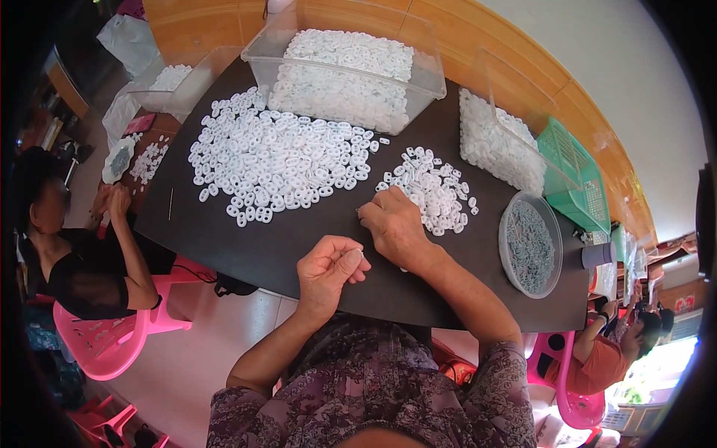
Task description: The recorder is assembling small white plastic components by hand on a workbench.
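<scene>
On the black table (246, 239), my left hand (326, 272) pinches one white ring (364, 255); my right hand (396, 224), fingers curled and apparently empty, should pick gently from the small pile (433, 187).

1. This looks like a small hand-assembly workroom, where piecework is done at a shared table rather than on machines.
2. A large dark table (246, 246) fills the middle, with a wide heap of small white plastic rings (276, 160) loose on it at 11 o'clock.
3. Clear plastic bins (347, 71) filled with the same white parts stand at 12 o'clock and 2 o'clock.
4. A round tub of grey parts (530, 245) sits at 3 o'clock, just beside a green crate (579, 179).
5. Other people sit at work on pink plastic chairs (112, 340), one at 9 o'clock, another at 4 o'clock.
</scene>
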